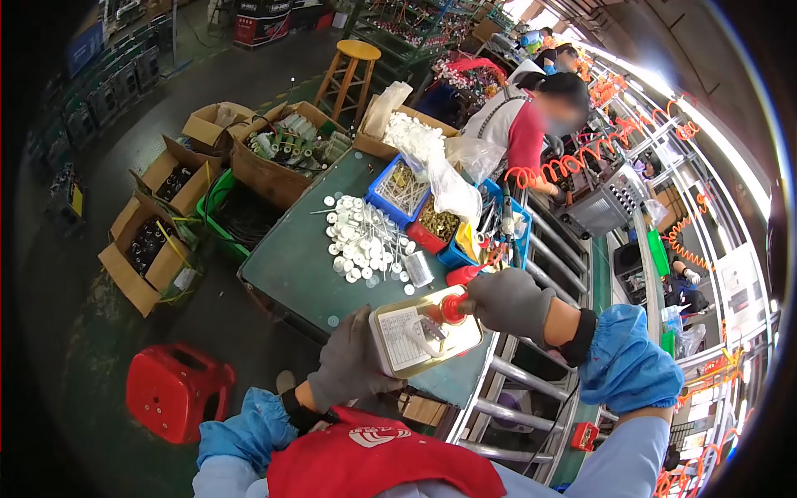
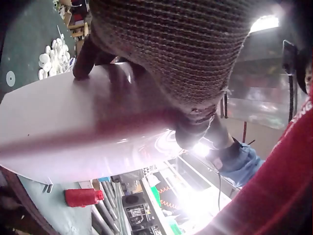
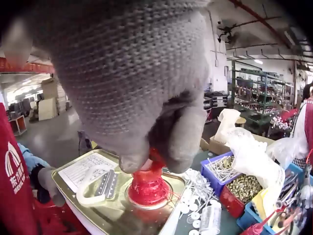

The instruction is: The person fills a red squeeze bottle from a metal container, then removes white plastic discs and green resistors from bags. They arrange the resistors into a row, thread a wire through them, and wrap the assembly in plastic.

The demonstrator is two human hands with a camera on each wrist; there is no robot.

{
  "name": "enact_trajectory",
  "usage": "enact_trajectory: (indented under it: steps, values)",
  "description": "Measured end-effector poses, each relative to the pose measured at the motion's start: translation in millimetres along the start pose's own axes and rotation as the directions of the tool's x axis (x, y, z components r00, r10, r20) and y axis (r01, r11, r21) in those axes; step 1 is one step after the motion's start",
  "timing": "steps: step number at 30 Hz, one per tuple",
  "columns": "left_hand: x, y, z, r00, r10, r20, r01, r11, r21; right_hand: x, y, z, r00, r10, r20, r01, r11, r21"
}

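Note:
A rectangular metal can [image 1: 452,339] with a gold top, paper label and white carrying handle [image 3: 92,198] is tilted over the near end of the green table. My gloved left hand [image 1: 353,358] grips its side, and in the left wrist view the fingers spread over the pale can wall [image 2: 54,117]. My gloved right hand [image 1: 510,305] pinches the red cap [image 3: 148,190] on the can's top between thumb and fingers. The cap's upper part is hidden by those fingers. Just past the can lies a small red bottle [image 2: 83,197].
White round-headed pins [image 1: 357,241] are heaped on the table [image 1: 290,274]. Behind them stand a blue bin of pins [image 1: 398,191] and a red bin of brass parts [image 1: 427,236]. A roller conveyor [image 1: 519,373] runs at right. A red stool [image 1: 166,390] and cartons stand left.

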State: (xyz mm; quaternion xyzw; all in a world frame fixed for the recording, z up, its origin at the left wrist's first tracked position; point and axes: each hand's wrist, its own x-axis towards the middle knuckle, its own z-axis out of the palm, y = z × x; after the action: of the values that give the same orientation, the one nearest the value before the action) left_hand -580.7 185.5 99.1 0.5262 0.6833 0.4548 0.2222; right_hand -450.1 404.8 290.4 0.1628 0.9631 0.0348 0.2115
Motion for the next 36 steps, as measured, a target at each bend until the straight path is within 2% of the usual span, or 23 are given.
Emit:
enact_trajectory:
  steps: [1,2,5,6,7,8,9,11,12,13,14,17,21,22,25,26,27,28,31,32,33,35,36]
  values:
    - [-0.1,0.7,0.1,1.0,-0.019,0.011,0.019,1.0,-0.012,0.8,-2.6,5.0,0.993,0.12,-0.012,-0.119,0.991,0.063]
    - [-0.3,1.4,0.1,0.999,-0.038,0.02,0.039,0.999,-0.024,-0.1,-2.2,9.4,0.983,0.182,-0.023,-0.174,0.965,0.196]
    - [1.6,3.2,-2.5,0.998,-0.046,0.048,0.048,0.998,-0.031,-6.6,-15.6,7.6,0.965,0.254,-0.057,-0.241,0.954,0.178]
    - [1.2,5.1,-3.8,0.998,-0.049,0.05,0.05,0.999,-0.016,-12.1,-29.6,4.8,0.966,0.24,-0.091,-0.236,0.97,0.06]
    - [0.7,7.8,-5.3,0.997,-0.053,0.049,0.053,0.999,0.003,-16.4,-45.2,-0.3,0.972,0.161,-0.172,-0.163,0.987,0.004]
    - [1.3,10.8,-7.0,0.998,-0.056,0.041,0.055,0.998,0.023,-20.4,-52.9,11.2,0.972,0.046,-0.23,-0.046,0.999,0.009]
    - [3.3,10.4,-6.6,0.996,-0.051,0.07,0.054,0.998,-0.037,-22.0,-59.5,21.8,0.953,-0.076,-0.295,0.079,0.997,-0.004]
    - [9.5,11.3,-10.7,0.993,-0.029,0.116,0.045,0.989,-0.142,-27.2,-81.3,9.6,0.973,-0.123,-0.195,0.136,0.989,0.052]
    - [7.8,19.5,-15.3,0.996,-0.021,0.086,0.03,0.995,-0.094,-20.5,-84.7,21.8,0.983,-0.106,-0.152,0.103,0.994,-0.031]
    - [10.6,44.9,-35.2,0.977,-0.134,0.168,0.143,0.989,-0.04,-13.7,-87.6,32.3,0.992,-0.079,-0.102,0.067,0.992,-0.111]
    - [11.5,44.8,-38.3,0.973,-0.135,0.187,0.147,0.988,-0.052,-16.4,-94.0,25.3,0.985,-0.104,-0.14,0.095,0.993,-0.065]
    - [7.0,24.6,-26.8,0.978,-0.109,0.177,0.115,0.993,-0.025,-6.6,-105.4,31.6,0.992,-0.097,-0.083,0.078,0.975,-0.206]
    - [8.8,1.4,-28.8,0.974,-0.024,0.225,0.017,0.999,0.034,-2.2,-108.2,13.2,0.979,0.172,-0.107,-0.154,0.975,0.16]
    - [13.6,-9.7,-29.1,0.967,0.018,0.254,-0.025,0.999,0.025,-1.5,-114.6,13.7,0.953,0.302,-0.025,-0.281,0.913,0.294]
    - [21.5,-44.8,-21.6,0.928,0.109,0.356,-0.105,0.994,-0.031,-0.1,-126.6,26.4,0.829,0.559,-0.017,-0.461,0.7,0.545]
    - [22.3,-57.6,-19.3,0.915,0.117,0.385,-0.107,0.993,-0.046,-2.4,-125.1,29.3,0.792,0.609,-0.036,-0.451,0.624,0.639]
    - [19.9,-65.8,-18.9,0.9,0.12,0.419,-0.104,0.993,-0.06,-7.4,-127.6,26.0,0.775,0.632,-0.023,-0.464,0.593,0.658]
    - [10.7,-68.2,-19.7,0.911,0.221,0.348,-0.213,0.975,-0.061,-18.0,-136.5,21.0,0.78,0.625,0.014,-0.469,0.571,0.674]
    - [-11.8,-57.4,-37.8,0.808,0.517,0.282,-0.506,0.855,-0.118,-67.7,-194.7,10.4,0.782,0.611,0.119,-0.512,0.522,0.682]
    - [-21.6,-53.2,-42.4,0.808,0.5,0.312,-0.494,0.863,-0.105,-82.4,-213.2,8.2,0.778,0.612,0.142,-0.527,0.513,0.678]
    - [-30.6,-62.8,-38.4,0.764,0.54,0.353,-0.543,0.834,-0.101,-95.8,-229.3,9.3,0.769,0.624,0.134,-0.536,0.518,0.667]
    - [-37.5,-57.5,-50.9,0.62,0.588,0.519,-0.515,0.804,-0.296,-119.4,-261.5,17.4,0.755,0.645,0.115,-0.549,0.527,0.649]
    - [-42.1,-67.5,-52.2,0.505,0.532,0.68,-0.392,0.843,-0.369,-127.9,-278.9,24.3,0.736,0.666,0.118,-0.568,0.513,0.644]
